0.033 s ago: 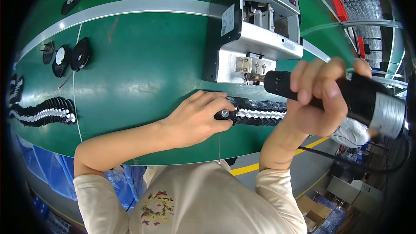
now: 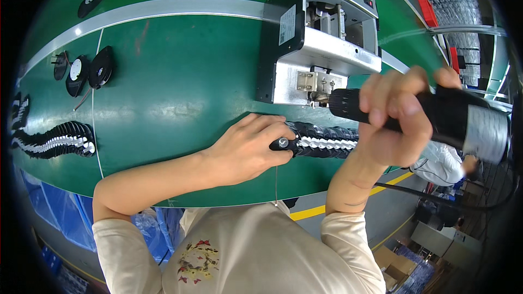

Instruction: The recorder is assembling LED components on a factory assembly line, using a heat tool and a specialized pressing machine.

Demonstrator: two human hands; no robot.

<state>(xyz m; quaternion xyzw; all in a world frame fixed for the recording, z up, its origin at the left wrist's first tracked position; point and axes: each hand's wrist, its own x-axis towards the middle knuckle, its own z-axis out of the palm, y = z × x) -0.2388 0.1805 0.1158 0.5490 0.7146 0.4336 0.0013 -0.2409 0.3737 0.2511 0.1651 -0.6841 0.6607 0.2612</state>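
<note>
My left hand (image 2: 250, 147) lies on the bench with its fingers curled around the end piece (image 2: 283, 143) of a row of black parts (image 2: 324, 139). That piece is black with a round metal-coloured screw or pin on it, and white centres run along the row. My right hand (image 2: 397, 117) is wrapped around a thick black power screwdriver (image 2: 348, 104), held up above the row. Its ribbed front end points left, close in the picture to the outlet of a metal screw feeder (image 2: 340, 49). The tool's bit cannot be made out.
On the green bench (image 2: 174, 76), loose black parts with white discs (image 2: 77, 69) lie at the left, near a curved stack of similar parts (image 2: 54, 140). A black cable (image 2: 430, 198) hangs from the screwdriver. Another person's light sleeve (image 2: 438, 166) shows beyond the bench.
My right hand and the screwdriver have shifted slightly, the tool's front end a little to the left and its rear end a little lower. My left hand stays in place.
</note>
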